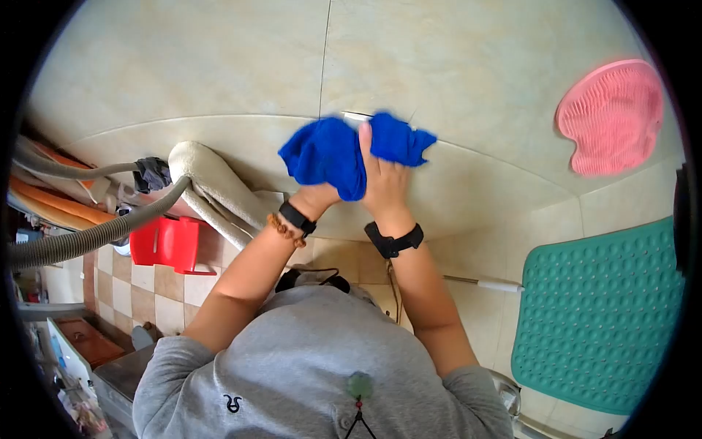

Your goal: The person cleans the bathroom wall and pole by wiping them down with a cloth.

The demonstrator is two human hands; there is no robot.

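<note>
In front of the tiled wall, a bright blue cloth (327, 157) is bunched up between my two hands. My left hand (319, 197) is wrapped in the larger bunch, which hides its fingers. On the other side my right hand (385, 186) grips the cloth, its thumb pointing up along the gap between the two blue parts and its fingertips covered. I cannot tell whether the blue parts are one piece. Just above the cloth, a small white strip (356, 116) shows at the wall's tile joint.
A pink ribbed mat (613, 121) hangs on the wall at upper right, above a green bumpy mat (596, 318). On the left are a grey corrugated hose (102, 238), a cream towel (212, 172) and a red plastic chair (167, 243) on the checkered floor (146, 282).
</note>
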